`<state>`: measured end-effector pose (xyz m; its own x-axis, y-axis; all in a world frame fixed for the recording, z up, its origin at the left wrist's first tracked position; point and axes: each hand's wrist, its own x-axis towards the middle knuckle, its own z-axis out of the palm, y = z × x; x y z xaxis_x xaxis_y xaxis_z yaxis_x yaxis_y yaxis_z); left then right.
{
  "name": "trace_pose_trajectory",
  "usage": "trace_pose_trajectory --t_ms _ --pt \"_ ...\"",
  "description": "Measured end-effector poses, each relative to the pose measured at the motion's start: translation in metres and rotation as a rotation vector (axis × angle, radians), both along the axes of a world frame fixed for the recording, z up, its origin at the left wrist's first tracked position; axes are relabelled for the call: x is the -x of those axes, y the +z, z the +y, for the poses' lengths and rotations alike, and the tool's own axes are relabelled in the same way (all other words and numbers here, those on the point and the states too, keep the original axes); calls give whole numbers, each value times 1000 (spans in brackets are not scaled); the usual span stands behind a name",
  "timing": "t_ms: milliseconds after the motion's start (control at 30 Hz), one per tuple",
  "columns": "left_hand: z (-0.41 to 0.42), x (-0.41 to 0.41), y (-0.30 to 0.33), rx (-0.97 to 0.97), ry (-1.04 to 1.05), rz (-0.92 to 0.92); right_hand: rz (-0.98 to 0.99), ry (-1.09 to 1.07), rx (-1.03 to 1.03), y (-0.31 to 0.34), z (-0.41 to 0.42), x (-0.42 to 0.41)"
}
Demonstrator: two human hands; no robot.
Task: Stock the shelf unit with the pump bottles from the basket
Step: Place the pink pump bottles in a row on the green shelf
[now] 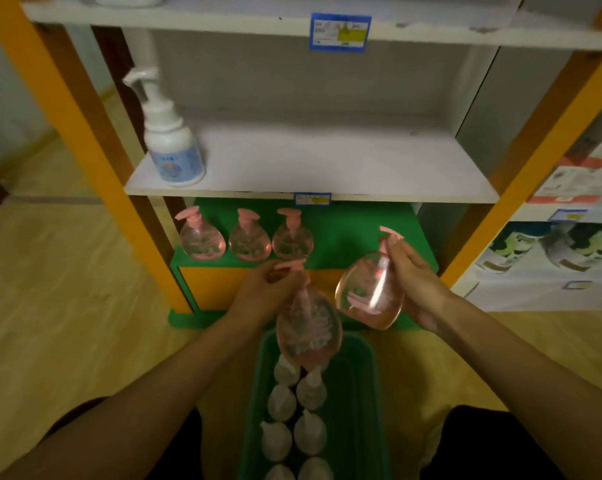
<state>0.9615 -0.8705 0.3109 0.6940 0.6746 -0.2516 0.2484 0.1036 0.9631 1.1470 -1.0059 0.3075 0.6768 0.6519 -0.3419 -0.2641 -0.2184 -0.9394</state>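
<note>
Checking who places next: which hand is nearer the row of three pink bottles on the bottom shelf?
Left. The left hand with its pink bottle sits just below the rightmost bottle of the row; the right hand holds another bottle farther right.

A shelf unit point(313, 188) fills the upper half of the frame. On its middle board, at the far left, a tall pump bottle point(173, 147) is stood alone. On the bottom board point(362, 237), lower in the frame, three pump bottles point(247, 239) are lined up in a row at the left — the right part of that board is left bare. Just below, at centre frame, one bottle point(308, 329) is held by the left hand point(268, 292) over the basket's far end, and another bottle point(370, 289) is held by the right hand point(417, 275) to its right. The basket point(362, 393) is set at bottom centre, between the forearms, with more bottles point(294, 420) packed inside in two rows.
</note>
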Motion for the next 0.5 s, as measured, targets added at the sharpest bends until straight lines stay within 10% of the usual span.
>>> trace_pose_trajectory --t_ms 500 --pt "27 -26 0 547 120 -12 218 15 59 1 39 -3"
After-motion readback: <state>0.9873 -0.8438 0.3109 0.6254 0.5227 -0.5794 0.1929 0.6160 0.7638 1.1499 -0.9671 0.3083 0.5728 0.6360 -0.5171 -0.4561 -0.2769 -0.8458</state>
